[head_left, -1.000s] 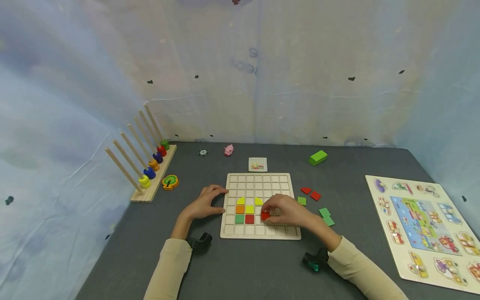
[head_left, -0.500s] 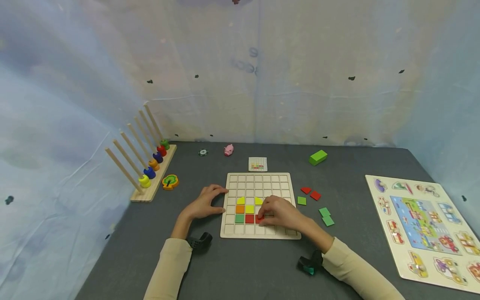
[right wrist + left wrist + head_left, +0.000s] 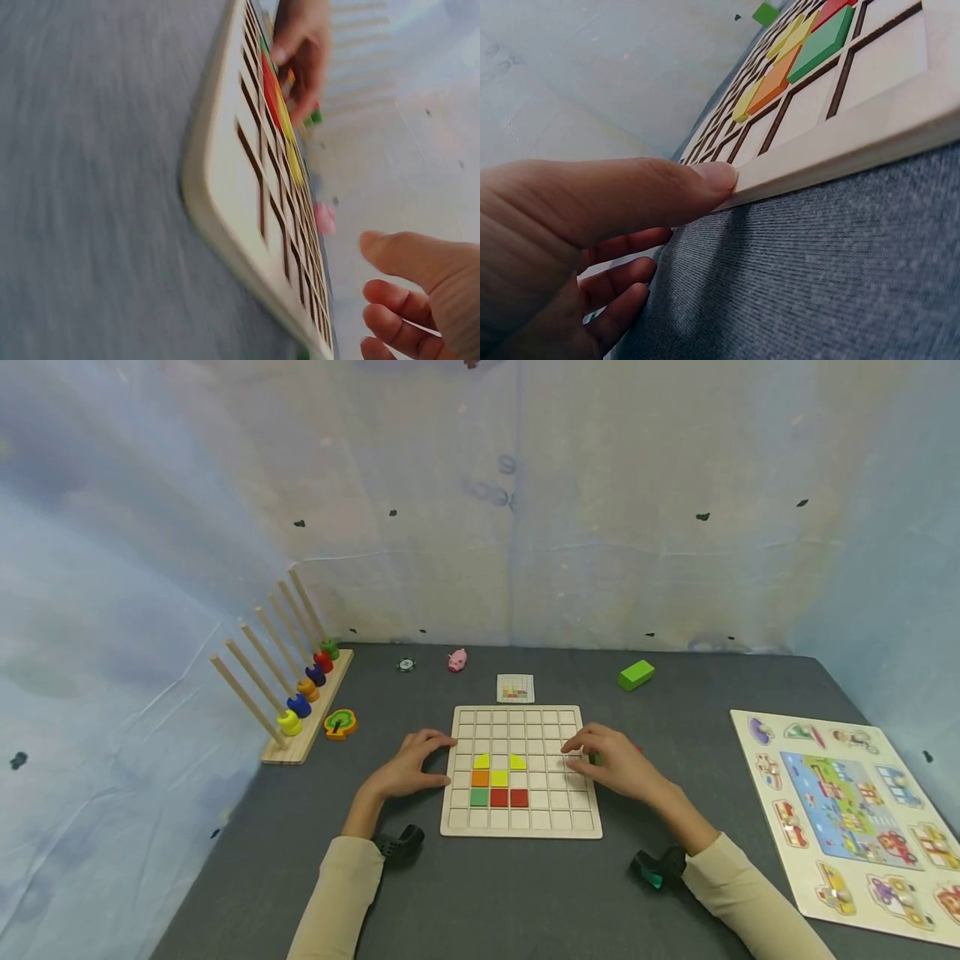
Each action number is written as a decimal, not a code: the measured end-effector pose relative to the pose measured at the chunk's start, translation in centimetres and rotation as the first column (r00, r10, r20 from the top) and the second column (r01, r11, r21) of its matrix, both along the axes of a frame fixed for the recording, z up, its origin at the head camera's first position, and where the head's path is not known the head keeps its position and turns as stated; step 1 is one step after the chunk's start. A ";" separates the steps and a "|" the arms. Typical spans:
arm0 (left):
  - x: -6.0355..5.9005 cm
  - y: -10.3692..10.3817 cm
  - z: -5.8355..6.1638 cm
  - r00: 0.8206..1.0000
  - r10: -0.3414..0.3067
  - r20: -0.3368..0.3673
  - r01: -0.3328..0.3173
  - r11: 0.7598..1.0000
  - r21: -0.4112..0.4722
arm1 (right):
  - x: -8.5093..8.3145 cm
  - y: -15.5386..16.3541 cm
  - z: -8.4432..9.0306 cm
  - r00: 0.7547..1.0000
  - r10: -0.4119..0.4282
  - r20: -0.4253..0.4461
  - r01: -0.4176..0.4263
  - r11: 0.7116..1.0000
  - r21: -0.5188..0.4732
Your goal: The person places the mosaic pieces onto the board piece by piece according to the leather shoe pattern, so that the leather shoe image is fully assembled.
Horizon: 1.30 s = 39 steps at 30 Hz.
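Note:
A pale wooden grid board (image 3: 551, 821) lies in front of me. My left hand (image 3: 408, 767) touches its left edge; in the left wrist view the thumb (image 3: 682, 184) rests at the rim. Set in the squares are a green tile (image 3: 479, 797), two red tiles (image 3: 519, 797), an orange tile (image 3: 480, 779) and several yellow pieces (image 3: 498, 779). My right hand (image 3: 618, 764) is over the board's right edge with nothing in its fingers, which are loosely spread in the right wrist view. It mostly hides the loose red and green tiles beside the board.
Behind the board lies a small pattern card (image 3: 515, 689). A pegged rack (image 3: 303, 743) with coloured rings and a tree piece (image 3: 341, 723) are on the left. Farther back are a pink pig (image 3: 457, 660) and a green block (image 3: 636, 675). A picture puzzle (image 3: 787, 881) lies right.
The right hand slid a red tile left into the square beside the other red one, let go of it, and moved right to the board's edge. The left hand stayed put.

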<state>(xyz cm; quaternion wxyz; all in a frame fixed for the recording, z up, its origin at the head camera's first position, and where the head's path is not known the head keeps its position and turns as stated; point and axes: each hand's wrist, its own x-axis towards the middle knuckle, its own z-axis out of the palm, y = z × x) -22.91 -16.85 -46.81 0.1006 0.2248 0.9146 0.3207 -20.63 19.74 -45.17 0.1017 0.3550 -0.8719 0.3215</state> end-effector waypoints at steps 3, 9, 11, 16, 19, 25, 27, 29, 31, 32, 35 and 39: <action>0.0 0.0 0.0 1.000 0.005 0.009 -0.005 1.000 -0.004 | -0.2 1.6 0.0 0.999 -0.038 -0.011 0.039 0.999 0.017; -0.2 -0.1 -0.1 1.000 -0.004 0.004 0.004 1.000 -0.010 | -0.2 3.8 0.0 0.991 -0.117 0.059 0.113 0.991 0.070; -0.2 -0.1 -0.1 1.000 -0.004 0.004 0.004 1.000 -0.009 | -0.3 4.2 -0.1 0.985 -0.147 0.090 0.137 0.985 0.104; -0.2 -0.1 -0.1 1.000 -0.007 0.007 0.007 1.000 0.001 | -0.3 4.6 -0.4 0.977 -0.174 0.121 0.151 0.973 0.176; -0.2 -0.1 -0.1 1.000 -0.010 0.009 0.010 1.000 0.002 | -0.4 4.7 -0.7 0.978 -0.170 0.117 0.146 0.971 0.191; -0.2 -0.1 0.0 1.000 -0.014 0.008 0.014 1.000 -0.003 | -0.4 4.8 -0.8 0.979 -0.173 0.108 0.150 0.970 0.193; -0.2 -0.1 0.0 1.000 -0.012 0.010 0.012 1.000 -0.005 | -0.4 4.8 -0.8 0.979 -0.178 0.100 0.157 0.970 0.185; -0.2 -0.1 0.0 1.000 -0.012 0.010 0.012 1.000 -0.002 | -0.5 4.8 -0.7 0.980 -0.178 0.094 0.161 0.973 0.167; -0.2 -0.1 -0.1 1.000 -0.011 0.006 0.011 1.000 -0.001 | -0.4 4.5 -0.6 0.982 -0.166 0.087 0.153 0.978 0.140; -0.2 -0.1 -0.1 1.000 -0.010 0.004 0.010 1.000 -0.002 | -0.4 4.3 -0.5 0.984 -0.154 0.085 0.143 0.981 0.130; -0.2 -0.1 -0.1 1.000 -0.011 0.003 0.011 1.000 -0.003 | -0.1 3.3 -0.2 0.991 -0.113 0.078 0.105 0.989 0.104; -0.1 -0.1 0.1 1.000 -0.010 0.007 0.010 1.000 -0.003 | 0.3 1.6 -0.2 0.997 -0.039 0.064 0.034 0.997 0.073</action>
